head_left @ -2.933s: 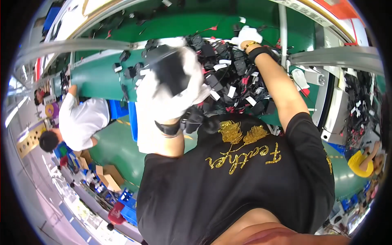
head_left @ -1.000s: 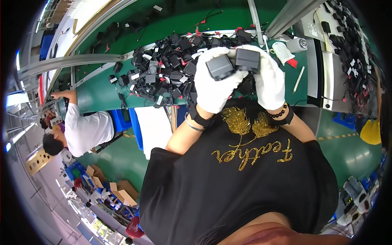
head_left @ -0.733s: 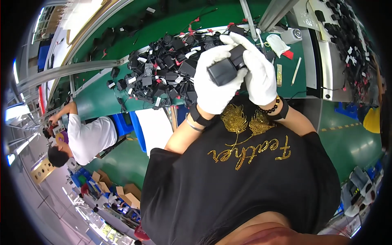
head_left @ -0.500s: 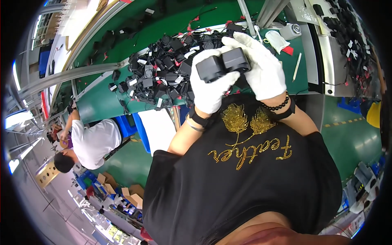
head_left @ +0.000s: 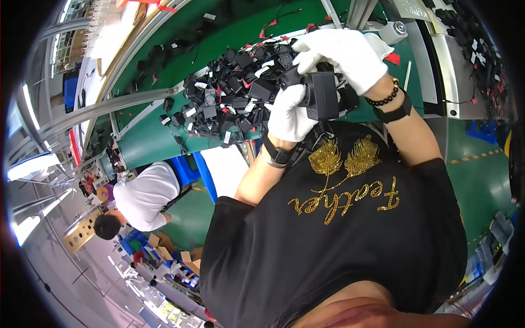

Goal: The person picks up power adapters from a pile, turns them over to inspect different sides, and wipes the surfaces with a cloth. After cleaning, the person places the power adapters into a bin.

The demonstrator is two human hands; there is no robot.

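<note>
Both my hands wear white gloves and are raised over the near edge of the green bench. My left hand is closed round a black power adapter, its flat side toward me. Black cable hangs below that hand against my shirt. A second black adapter piece shows just beyond my left fingers. My right hand is above it, fingers bent and their tips against this piece; its exact grip is partly hidden. Behind my hands a pile of black adapters with cables, white labels and red tips covers the bench.
A metal frame bar crosses at the left. To the right are a white bottle, a red scrap, a white pen and a metal-sided line with more adapters. Another person in a white shirt works at far left.
The two adapters have turned from side by side to one nearer and one farther. My right hand has lifted and moved over the top; my left hand has shifted right and down.
</note>
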